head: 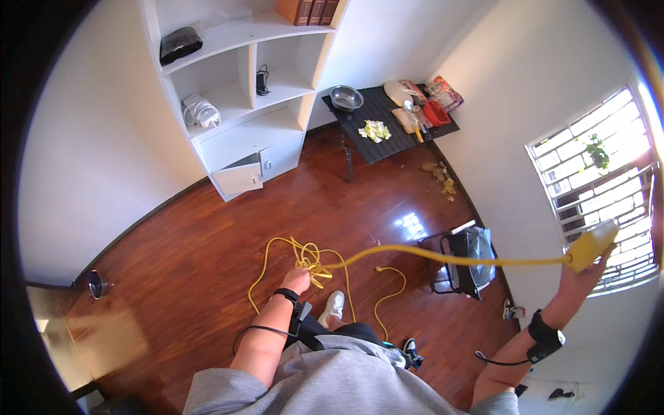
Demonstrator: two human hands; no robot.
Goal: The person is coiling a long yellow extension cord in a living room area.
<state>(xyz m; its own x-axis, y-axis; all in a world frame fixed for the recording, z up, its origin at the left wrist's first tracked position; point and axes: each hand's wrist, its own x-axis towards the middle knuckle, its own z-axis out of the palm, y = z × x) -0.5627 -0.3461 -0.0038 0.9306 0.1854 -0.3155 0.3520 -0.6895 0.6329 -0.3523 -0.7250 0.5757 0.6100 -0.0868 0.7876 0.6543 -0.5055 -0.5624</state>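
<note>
My left hand (298, 280) is closed on several loose loops of a yellow extension cord (310, 255), low in front of me. Stretched out to the far right, my right hand (591, 265) grips the cord's yellow socket block (591, 246). Between both hands a length of cord runs across, slightly sagging at its right part. More cord falls from the bundle towards the floor, and its plug end (380, 269) shows right of my white shoe (334, 306). Part of my left fingers is hidden by the hand and loops.
A white shelf unit (280, 124) with an ajar cabinet door stands ahead. Right of it is a black slatted table (384, 148) with a metal bowl (346, 98) and chopped leaves. A black-framed stand with a bag (480, 254) is at right, near the barred window (596, 197).
</note>
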